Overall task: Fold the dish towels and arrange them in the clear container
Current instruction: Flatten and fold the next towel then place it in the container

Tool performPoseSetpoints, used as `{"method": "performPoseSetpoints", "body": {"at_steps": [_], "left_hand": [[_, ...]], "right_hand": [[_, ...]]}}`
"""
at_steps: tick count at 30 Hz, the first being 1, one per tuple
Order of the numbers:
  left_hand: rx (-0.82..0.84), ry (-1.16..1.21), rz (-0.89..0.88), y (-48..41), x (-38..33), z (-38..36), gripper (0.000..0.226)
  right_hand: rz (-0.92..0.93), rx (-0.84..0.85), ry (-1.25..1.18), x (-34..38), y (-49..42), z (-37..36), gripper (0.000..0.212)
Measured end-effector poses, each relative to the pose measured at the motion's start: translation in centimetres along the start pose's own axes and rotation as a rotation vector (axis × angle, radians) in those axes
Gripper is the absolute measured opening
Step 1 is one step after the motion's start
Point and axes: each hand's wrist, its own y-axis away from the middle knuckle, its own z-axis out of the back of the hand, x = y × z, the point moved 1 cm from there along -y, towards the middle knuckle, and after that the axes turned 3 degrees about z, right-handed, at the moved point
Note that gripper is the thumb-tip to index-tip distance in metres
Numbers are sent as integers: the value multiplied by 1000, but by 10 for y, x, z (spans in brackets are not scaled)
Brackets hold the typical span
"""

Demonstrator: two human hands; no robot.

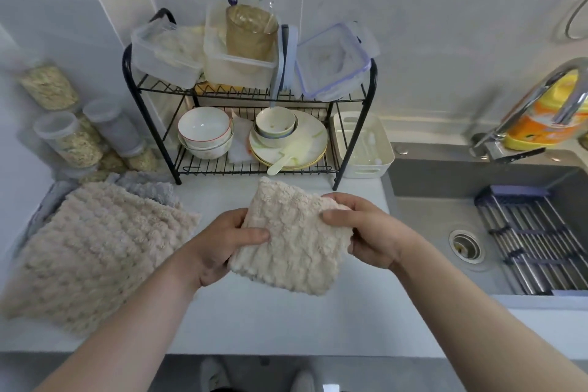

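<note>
Our L hand (222,242) grips the 9 o'clock edge of a folded beige towel (292,242), thumb on top, fingers curled under. Our R hand (366,232) pinches the 3 o'clock edge the same way. We hold it up off the white counter (254,321), approx square, one corner pointing to 12 o'clock.

At 9 o'clock a bigger beige towel (95,248) lies spread flat on the counter, w/ a grey towel (149,188) peeking out from under its far edge. At 3 o'clock we see the grey sink (426,226), w/ a drain (466,245) in its floor and a roll-up metal rack (534,248) across its right part.

Farther off at 12 o'clock a black wire shelf (254,94) stands against the tiled wall. Lower level: stacked bowls (205,134), then plates (302,146) w/ a small bowl (275,126) and a pale spoon (280,164) on them. A white basket (362,146) sits at the shelf's right leg.

Top level has three clear containers. The left tub (162,54) is tilted w/ sth pale inside; we can't tell what. The middle tub (235,67) holds an amber glass (251,32). The right tub (331,64) leans on its side, blue-rimmed lid toward us.

At 10 o'clock lidded grain jars (68,140) lie stacked. At 2 o'clock is a chrome tap (541,95), w/ a yellow-orange bottle (537,127) behind it.
</note>
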Motion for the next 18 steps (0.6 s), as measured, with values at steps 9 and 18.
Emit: {"method": "performPoseSetpoints", "body": {"at_steps": [9, 18], "left_hand": [[-247, 130, 1, 23, -5, 4, 30], [-282, 393, -22, 22, -4, 40, 37]], "right_hand": [[45, -112, -40, -37, -1, -29, 34], [61, -342, -296, -38, -18, -79, 50]]}}
